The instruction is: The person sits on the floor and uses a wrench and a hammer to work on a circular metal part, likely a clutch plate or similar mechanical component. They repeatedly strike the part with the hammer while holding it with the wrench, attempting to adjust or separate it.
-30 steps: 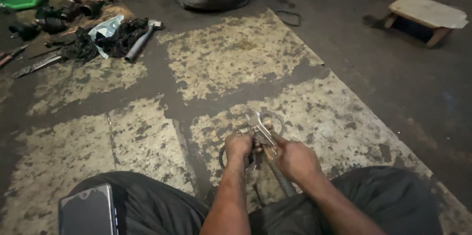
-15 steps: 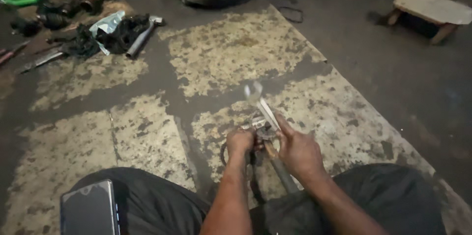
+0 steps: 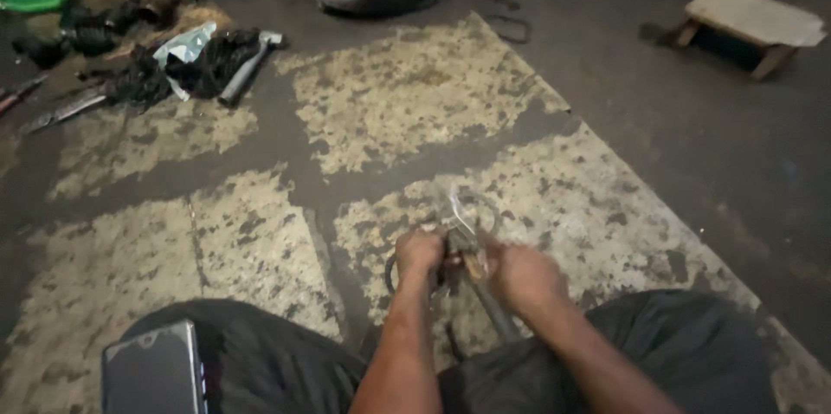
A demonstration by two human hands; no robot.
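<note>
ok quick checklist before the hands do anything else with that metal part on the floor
1. Left hand gripping the dark ring-shaped metal part: ok.
2. Right hand closed on the tool handle: ok.
3. Tool tip seated on the part: cannot tell, it is blurred.
4. Phone on the left thigh, apart from the hands: ok.
5. Hammer within reach: not ok, it lies far up left by the dark pile.
6. Mat flat under the work: ok.
</note>
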